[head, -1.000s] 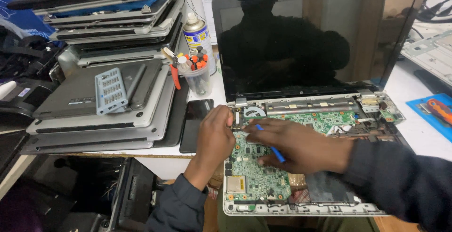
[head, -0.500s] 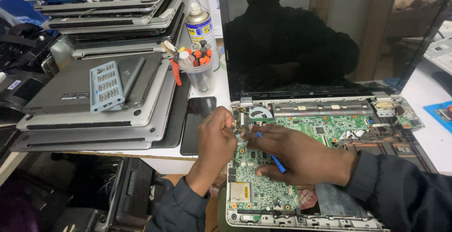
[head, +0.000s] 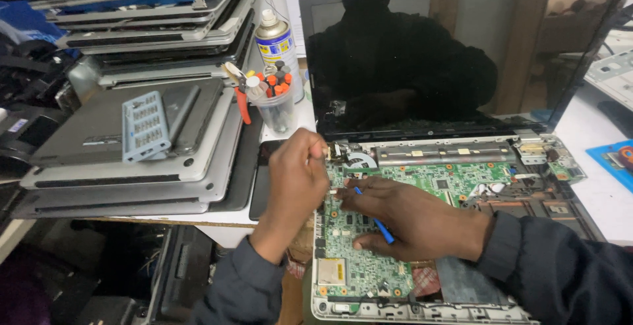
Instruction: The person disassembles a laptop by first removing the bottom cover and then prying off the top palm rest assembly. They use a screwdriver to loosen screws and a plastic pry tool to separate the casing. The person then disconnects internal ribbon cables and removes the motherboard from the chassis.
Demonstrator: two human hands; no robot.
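An opened laptop with a dark screen [head: 448, 55] lies in front of me, its green motherboard [head: 369, 259] bare. My left hand [head: 297, 177] rests at the board's upper left edge, fingers pinched on a small part near the fan [head: 361, 161]. My right hand [head: 409, 219] lies over the board and grips a thin blue tool [head: 382, 231], its tip pointing toward the left hand.
A stack of closed laptops [head: 138, 134] fills the left side, with a blue-grey slotted tray [head: 145, 126] on top. A clear cup of orange-tipped tools [head: 273, 97] and a spray can [head: 275, 41] stand behind. A blue mat [head: 616, 160] lies at the right edge.
Both hands stay at the same spot on the board. The view has shifted slightly, so the laptop sits a little lower and more to the right in the picture.
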